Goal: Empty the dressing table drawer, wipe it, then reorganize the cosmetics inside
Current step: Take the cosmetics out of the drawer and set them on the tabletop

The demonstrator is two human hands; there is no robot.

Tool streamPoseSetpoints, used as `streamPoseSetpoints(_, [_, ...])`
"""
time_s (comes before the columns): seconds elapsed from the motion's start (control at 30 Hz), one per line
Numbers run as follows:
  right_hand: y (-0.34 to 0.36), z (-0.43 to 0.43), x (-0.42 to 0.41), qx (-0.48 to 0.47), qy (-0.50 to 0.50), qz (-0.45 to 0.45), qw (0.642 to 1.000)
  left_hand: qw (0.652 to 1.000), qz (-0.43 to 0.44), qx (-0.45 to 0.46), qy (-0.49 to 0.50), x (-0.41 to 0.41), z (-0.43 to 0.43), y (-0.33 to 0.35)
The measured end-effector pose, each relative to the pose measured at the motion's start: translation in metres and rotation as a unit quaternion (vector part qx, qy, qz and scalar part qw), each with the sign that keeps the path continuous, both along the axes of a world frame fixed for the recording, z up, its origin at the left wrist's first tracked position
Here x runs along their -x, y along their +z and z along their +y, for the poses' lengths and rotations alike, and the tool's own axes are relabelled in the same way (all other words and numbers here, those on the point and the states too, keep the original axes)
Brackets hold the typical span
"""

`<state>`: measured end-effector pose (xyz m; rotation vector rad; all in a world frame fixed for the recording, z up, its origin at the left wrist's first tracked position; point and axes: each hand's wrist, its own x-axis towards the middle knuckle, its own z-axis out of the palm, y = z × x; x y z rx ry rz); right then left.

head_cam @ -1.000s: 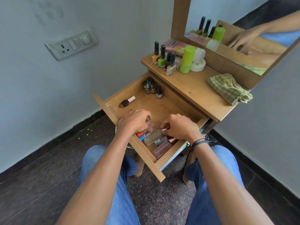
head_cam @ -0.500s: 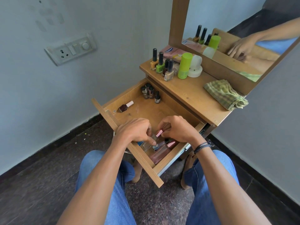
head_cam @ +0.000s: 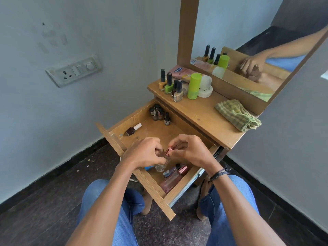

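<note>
Head cam, L to R: lone dark nail polish point(head_cam: 133, 129) w/ white cap lies flat on the wood-grain floor of the pulled-out drawer point(head_cam: 134, 118), well apart from the hands; left hand point(head_cam: 143, 154), fingers curled, grips the body of a small clear glass bottle point(head_cam: 161, 166) above the drawer's near end; bottle sits tilted, base toward the person, metallic pink cap point(head_cam: 167, 152) up & away; right hand point(head_cam: 192, 151) pinches that cap w/ thumb & fingertips, so both hands meet on one item; just below, smooth pink rectangular bottles point(head_cam: 171, 181) lie flat against the drawer's front corner; tabletop point(head_cam: 204, 114), w/ folded checked cloth point(head_cam: 237, 117), sits beyond & to the right, so right hand looks nearer for the lift-out; emptying appears partway, wiping not yet begun
</note>
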<state>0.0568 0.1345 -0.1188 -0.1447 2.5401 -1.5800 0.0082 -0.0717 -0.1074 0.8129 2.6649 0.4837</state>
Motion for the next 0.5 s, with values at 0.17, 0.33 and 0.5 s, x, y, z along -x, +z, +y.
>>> streamPoseSetpoints(0.17, [0.001,0.0,-0.003,0.068,-0.035,0.039,0.996,0.984,-0.013,-0.159,0.08,0.002,-0.005,0.003])
streamPoseSetpoints(0.33, [-0.002,0.003,-0.002,0.045,-0.047,0.037,0.997,0.952,-0.011,-0.261,0.161,0.005,-0.01,0.004])
streamPoseSetpoints(0.5, [-0.007,-0.009,-0.001,-0.039,-0.039,0.051,0.997,0.95,-0.032,-0.266,0.162,0.005,-0.008,0.004])
